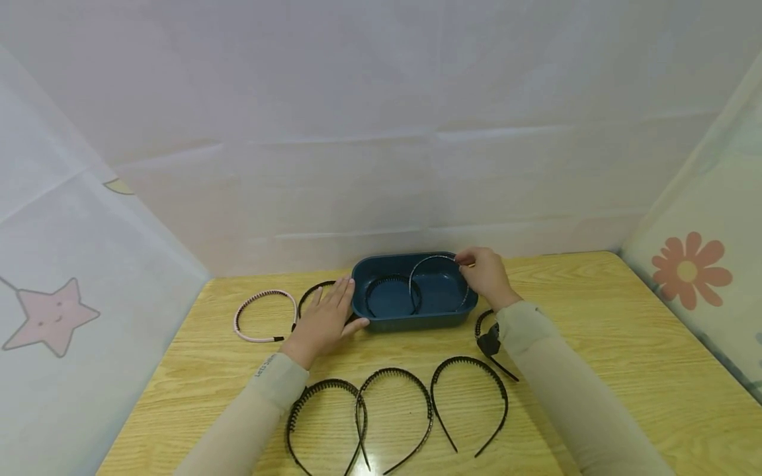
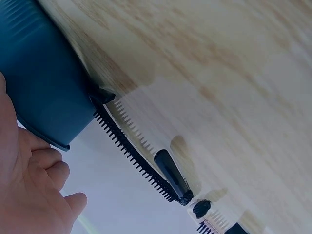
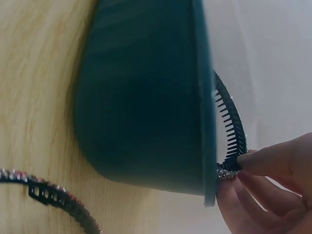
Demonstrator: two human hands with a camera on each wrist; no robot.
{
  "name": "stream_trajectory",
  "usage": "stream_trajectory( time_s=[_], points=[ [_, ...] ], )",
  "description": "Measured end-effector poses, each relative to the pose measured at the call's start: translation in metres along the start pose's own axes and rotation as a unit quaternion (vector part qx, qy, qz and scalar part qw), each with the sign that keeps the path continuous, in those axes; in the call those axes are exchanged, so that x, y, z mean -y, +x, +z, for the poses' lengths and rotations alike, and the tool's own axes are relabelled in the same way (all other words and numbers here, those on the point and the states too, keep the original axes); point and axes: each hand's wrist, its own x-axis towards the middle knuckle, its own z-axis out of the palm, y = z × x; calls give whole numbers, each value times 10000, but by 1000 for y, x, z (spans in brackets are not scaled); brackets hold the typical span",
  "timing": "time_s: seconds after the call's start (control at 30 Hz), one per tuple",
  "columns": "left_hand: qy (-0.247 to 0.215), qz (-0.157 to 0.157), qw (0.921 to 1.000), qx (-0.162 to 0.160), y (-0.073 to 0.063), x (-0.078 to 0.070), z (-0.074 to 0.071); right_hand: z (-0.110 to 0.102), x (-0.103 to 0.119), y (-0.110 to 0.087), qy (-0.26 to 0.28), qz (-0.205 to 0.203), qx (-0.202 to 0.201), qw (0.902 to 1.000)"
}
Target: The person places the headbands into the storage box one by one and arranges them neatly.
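A dark blue oblong basin (image 1: 419, 323) stands at the back of the table. My right hand (image 1: 487, 279) pinches a black toothed headband with a glittery outer face (image 3: 236, 117) between thumb and fingers at the basin's right end. This headband's arc stands partly inside the basin. Another black toothed headband (image 1: 389, 277) lies in the basin's left half. Straight fingers of my left hand (image 1: 324, 325) rest against the basin's left end. Behind that hand, a black headband (image 1: 314, 287) is partly hidden.
A pink headband (image 1: 236, 322) lies at the left. In front are three black headbands: one at left (image 1: 288, 430), a middle one (image 1: 430, 410) overlapping it, and one at right (image 1: 505, 396). Beside my right wrist is a headband with a dark ornament (image 1: 488, 342). Fabric walls surround the table.
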Motion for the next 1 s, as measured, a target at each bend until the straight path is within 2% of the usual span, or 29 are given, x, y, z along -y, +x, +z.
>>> stream_trajectory(
  time_s=[0.27, 0.53, 0.63, 0.77, 1.0],
  points=[
    [-22, -10, 10000, 45, 0, 0, 1, 8, 1, 4, -835, -325, 45, 9960],
    [-14, -22, 10000, 51, 1, 1, 3, 14, 1, 5, -1179, -439, 90, 9920],
    [-9, -29, 10000, 52, 1, 1, 4, 15, 0, 4, -1139, -463, 83, 9924],
    [-9, -44, 10000, 64, 0, 1, 3, 14, -4, 2, -816, -524, 120, 9952],
    [24, -62, 10000, 72, 0, 2, 3, 4, -11, -9, -352, -993, 134, 9943]
  ],
)
